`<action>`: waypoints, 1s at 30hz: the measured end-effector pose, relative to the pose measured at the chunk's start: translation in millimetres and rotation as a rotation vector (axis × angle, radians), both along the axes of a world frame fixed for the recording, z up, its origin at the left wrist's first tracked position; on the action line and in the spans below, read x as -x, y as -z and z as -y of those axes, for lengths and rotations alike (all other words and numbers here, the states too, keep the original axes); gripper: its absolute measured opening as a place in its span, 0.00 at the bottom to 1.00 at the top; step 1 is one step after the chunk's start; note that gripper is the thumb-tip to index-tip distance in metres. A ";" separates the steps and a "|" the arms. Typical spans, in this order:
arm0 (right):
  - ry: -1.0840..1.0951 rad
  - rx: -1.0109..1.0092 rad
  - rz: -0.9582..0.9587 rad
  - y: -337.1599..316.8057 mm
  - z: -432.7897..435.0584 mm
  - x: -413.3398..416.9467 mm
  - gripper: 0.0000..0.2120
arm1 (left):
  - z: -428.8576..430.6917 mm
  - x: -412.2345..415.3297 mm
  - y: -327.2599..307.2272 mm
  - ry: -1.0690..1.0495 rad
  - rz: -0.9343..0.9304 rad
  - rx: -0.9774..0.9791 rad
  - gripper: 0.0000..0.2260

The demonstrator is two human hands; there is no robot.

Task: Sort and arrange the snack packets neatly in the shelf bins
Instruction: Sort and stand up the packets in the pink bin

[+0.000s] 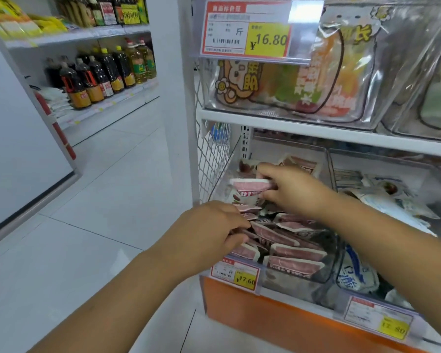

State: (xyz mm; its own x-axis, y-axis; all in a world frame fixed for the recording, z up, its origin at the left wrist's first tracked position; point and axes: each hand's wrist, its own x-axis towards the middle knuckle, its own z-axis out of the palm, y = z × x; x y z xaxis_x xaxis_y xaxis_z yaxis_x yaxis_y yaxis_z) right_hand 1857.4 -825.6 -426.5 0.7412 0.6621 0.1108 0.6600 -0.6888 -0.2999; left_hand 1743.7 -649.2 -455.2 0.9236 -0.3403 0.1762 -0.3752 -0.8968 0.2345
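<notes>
head | right hand (290,191) pinches one pink packet (250,186), raised above the clear bin (327,266), likely to slot it in upright | left hand (209,231), apart from the right, grips the front packets (290,252) in that bin, seemingly bracing the row | sorting looks midway

L hand (207,231) fingertips hidden (btwn packets (294,252)).

left hand (209,226) bare | right hand (292,191) bare | fingers unadorned | both forearms bare to the frame edge
</notes>
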 end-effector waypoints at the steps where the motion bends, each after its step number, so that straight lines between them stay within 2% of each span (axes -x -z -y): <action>1: -0.017 0.030 0.018 7.3 -6.1 -3.2 0.14 | 0.4 -0.7 -0.2 -0.015 0.008 0.013 0.15; 5: -0.050 0.086 0.050 -2.3 -7.2 -11.2 0.05 | 3.6 1.5 1.5 -0.078 0.039 0.066 0.23; 9: -0.120 0.121 0.026 9.0 -12.2 -6.4 0.11 | 20.9 -6.3 4.1 -0.127 0.097 0.083 0.29; 13: -0.082 0.255 -0.154 6.5 -6.6 -30.7 0.09 | 34.7 -32.0 10.8 -0.212 -0.020 -0.022 0.28; 14: -0.033 0.198 -0.196 -2.2 -2.1 -39.1 0.08 | 35.5 -36.3 11.2 -0.209 -0.055 -0.038 0.27; 17: 0.152 -0.163 -0.232 -18.1 1.6 -65.6 0.09 | 36.1 -40.2 12.0 -0.175 -0.114 -0.030 0.25; 18: 0.181 -0.190 -0.216 -17.5 -3.4 -74.0 0.11 | 35.7 -40.1 12.4 -0.168 -0.099 -0.030 0.24; 22: 0.171 0.121 -0.174 4.4 -31.6 -105.7 0.14 | 35.3 -46.2 14.8 -0.183 0.001 0.075 0.24; 25: 0.232 0.253 -0.091 15.9 -45.9 -117.9 0.12 | 39.5 -63.0 18.8 -0.166 0.139 0.129 0.25; 28: 0.260 0.368 0.029 20.5 -47.5 -116.5 0.07 | 46.9 -82.2 24.0 -0.178 0.099 0.156 0.27; 30: 0.261 0.398 0.068 24.2 -41.1 -114.1 0.07 | 48.0 -91.0 29.7 -0.196 0.046 0.097 0.30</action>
